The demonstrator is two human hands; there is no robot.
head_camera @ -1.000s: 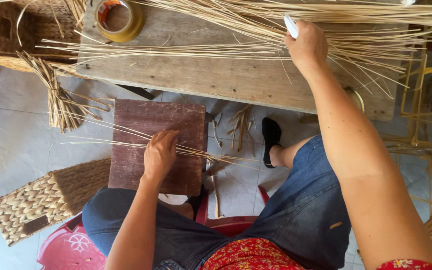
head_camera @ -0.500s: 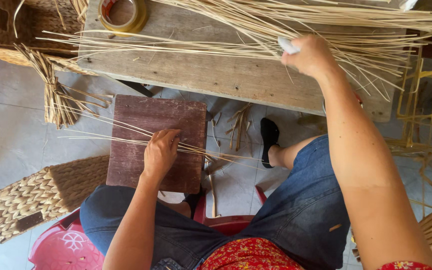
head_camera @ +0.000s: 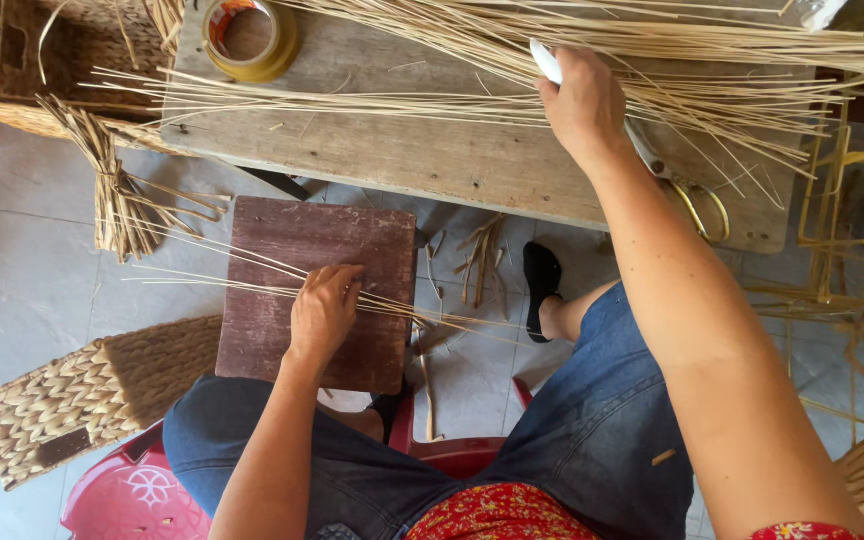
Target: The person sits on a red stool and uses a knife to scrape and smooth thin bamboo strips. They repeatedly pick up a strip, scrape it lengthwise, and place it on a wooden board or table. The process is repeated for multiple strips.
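Strips under left hand: a few thin pale straw-coloured cane strips [head_camera: 252, 285] lay across the dark brown square wooden board [head_camera: 317, 290], fanning out to either side of the hand.
Left hand: the left hand [head_camera: 322, 315] was closed down on those strips, fingers pinching them flat against the board.
Right hand: the right hand [head_camera: 582, 105] was clamped around a small white-handled tool [head_camera: 544, 60], resting on the big loose heap of long pale cane strips [head_camera: 652, 50] on the weathered grey plank desk [head_camera: 432, 160].
Judged good practice: keep the pinned strips parallel and pressed firmly; draw one strand from the heap at a time.
Beyond the right wrist: yellow-handled scissors [head_camera: 697, 200].
Far left of that hand: a roll of yellowish tape [head_camera: 250, 38].
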